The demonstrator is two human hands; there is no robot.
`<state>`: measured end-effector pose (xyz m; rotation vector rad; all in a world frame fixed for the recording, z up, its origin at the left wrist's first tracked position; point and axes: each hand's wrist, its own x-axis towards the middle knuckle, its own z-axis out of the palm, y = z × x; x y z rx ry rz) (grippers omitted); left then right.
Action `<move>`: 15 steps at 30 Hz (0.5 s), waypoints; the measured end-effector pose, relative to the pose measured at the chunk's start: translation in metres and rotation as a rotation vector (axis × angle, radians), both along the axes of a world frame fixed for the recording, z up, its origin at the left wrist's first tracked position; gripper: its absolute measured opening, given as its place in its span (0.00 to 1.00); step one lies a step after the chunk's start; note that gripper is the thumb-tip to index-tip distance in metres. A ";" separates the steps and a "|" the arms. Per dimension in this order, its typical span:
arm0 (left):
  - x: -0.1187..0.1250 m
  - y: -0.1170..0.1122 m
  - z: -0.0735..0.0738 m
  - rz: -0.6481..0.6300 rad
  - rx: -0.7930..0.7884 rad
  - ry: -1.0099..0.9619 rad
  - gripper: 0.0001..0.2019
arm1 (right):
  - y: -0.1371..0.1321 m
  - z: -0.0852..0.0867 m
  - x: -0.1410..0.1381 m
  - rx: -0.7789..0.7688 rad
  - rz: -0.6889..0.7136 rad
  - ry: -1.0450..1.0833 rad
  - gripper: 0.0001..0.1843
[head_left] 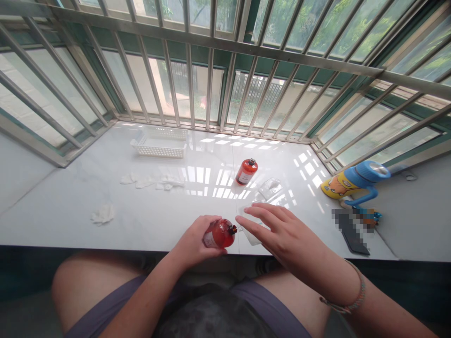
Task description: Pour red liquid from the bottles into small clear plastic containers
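My left hand grips a small red-orange bottle tilted on its side, its dark neck pointing right, at the near edge of the white sill. My right hand is spread flat, fingers apart, resting on a clear plastic bag next to the bottle's neck. A second red-orange bottle with a dark cap lies farther back on the sill. More clear plastic bags lie just behind my right hand.
A white slotted basket stands at the back left. Crumpled white gloves or tissues and another crumpled white tissue lie on the left. A blue-and-yellow water bottle lies at the right beside a dark flat object. Metal window bars enclose the sill.
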<state>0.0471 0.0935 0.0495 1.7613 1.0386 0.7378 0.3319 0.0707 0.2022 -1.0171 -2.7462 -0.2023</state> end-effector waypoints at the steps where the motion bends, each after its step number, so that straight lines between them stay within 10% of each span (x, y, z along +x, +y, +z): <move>1: 0.000 0.000 0.000 0.000 0.000 0.000 0.41 | 0.000 0.000 0.000 0.003 0.000 -0.002 0.31; 15: 0.001 0.000 0.000 0.001 0.023 0.002 0.41 | 0.001 0.005 -0.003 0.033 0.017 -0.036 0.32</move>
